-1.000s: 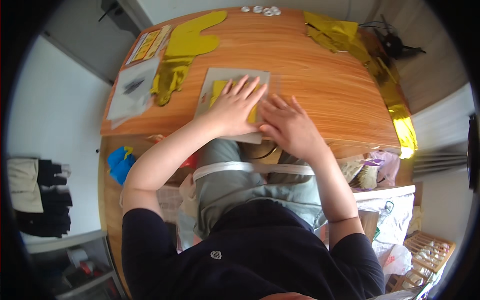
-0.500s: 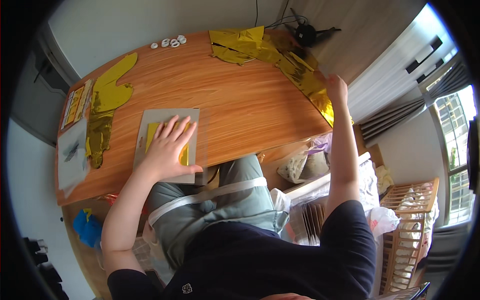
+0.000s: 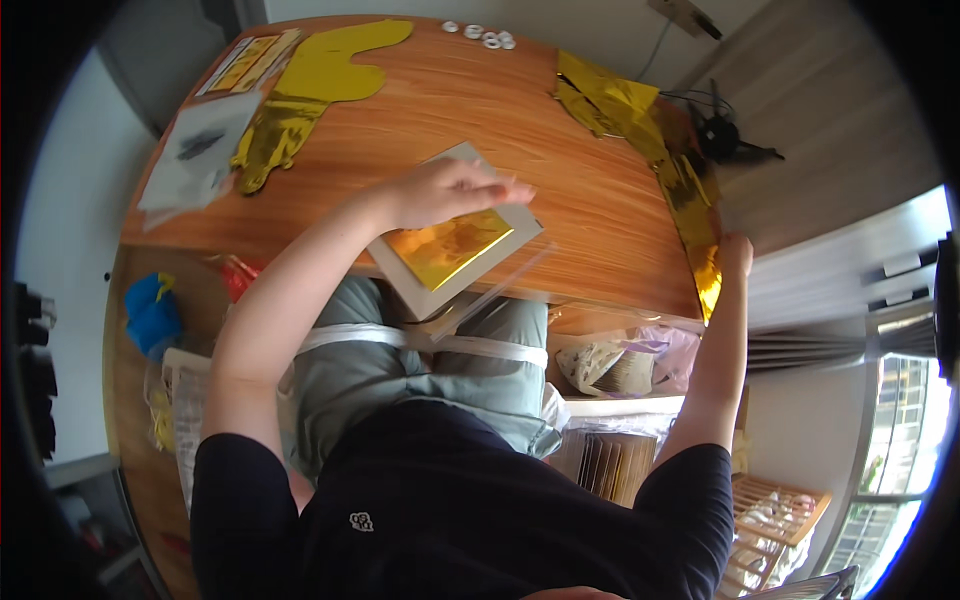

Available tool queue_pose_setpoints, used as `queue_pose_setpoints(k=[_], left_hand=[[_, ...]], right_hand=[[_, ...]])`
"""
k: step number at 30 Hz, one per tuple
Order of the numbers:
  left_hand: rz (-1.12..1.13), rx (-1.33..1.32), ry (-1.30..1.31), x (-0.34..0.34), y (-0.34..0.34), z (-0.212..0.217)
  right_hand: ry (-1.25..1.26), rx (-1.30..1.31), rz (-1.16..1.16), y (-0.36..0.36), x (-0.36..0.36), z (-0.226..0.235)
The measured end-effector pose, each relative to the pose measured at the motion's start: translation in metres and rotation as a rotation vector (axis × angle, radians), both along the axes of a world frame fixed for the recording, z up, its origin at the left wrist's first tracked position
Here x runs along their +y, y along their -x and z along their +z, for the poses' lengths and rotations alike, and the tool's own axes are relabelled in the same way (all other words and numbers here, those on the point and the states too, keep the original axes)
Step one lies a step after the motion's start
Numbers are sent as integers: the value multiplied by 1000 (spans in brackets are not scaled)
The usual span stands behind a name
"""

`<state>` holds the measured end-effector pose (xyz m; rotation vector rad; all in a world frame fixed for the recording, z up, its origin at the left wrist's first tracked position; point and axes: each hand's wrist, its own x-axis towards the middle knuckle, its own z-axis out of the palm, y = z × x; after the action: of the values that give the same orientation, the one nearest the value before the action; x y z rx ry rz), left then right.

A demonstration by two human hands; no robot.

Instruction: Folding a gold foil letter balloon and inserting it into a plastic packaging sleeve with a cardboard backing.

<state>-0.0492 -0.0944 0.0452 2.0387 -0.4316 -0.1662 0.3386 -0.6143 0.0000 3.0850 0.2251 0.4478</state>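
Observation:
On the near edge of the table, a grey card (image 3: pixel 408 283) lies turned at an angle, with a shiny gold foil piece (image 3: pixel 450 252) on it. A clear plastic sleeve (image 3: pixel 493 290) sticks out along its lower right side. Over the card's far part is my left hand (image 3: pixel 450 192), its fingers bent and close together; whatever is between them does not show. My right hand (image 3: pixel 737 256) is closed at the table's right edge, beside the end of a long gold foil sheet (image 3: pixel 690 210). Its fingertips are hidden, so I cannot tell if it grips the foil.
At the far left lie a flat gold foil balloon (image 3: pixel 318 82), a clear bag (image 3: pixel 200 150) and printed cards (image 3: pixel 250 65). Several small white rings (image 3: pixel 490 38) sit at the back. A black device with cables (image 3: pixel 722 135) stands beyond the foil. Bags fill an open drawer (image 3: pixel 625 365) below.
My left hand has come up from lying flat on the card, and its fingers have bent. The card has turned clockwise. My right hand has moved nearer along the table's right edge. The view has shifted.

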Motion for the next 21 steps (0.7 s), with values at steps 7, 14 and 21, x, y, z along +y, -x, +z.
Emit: queue_pose_setpoints(k=[7, 14, 21], left_hand=[[728, -288, -566, -66, 56, -9], [813, -240, -853, -69, 43, -66], [711, -205, -871, -60, 35, -57]], right_hand=[[-43, -99, 60, -4, -23, 2], [-474, -176, 399, 120, 94, 34], [-351, -69, 651, 228, 190, 23]])
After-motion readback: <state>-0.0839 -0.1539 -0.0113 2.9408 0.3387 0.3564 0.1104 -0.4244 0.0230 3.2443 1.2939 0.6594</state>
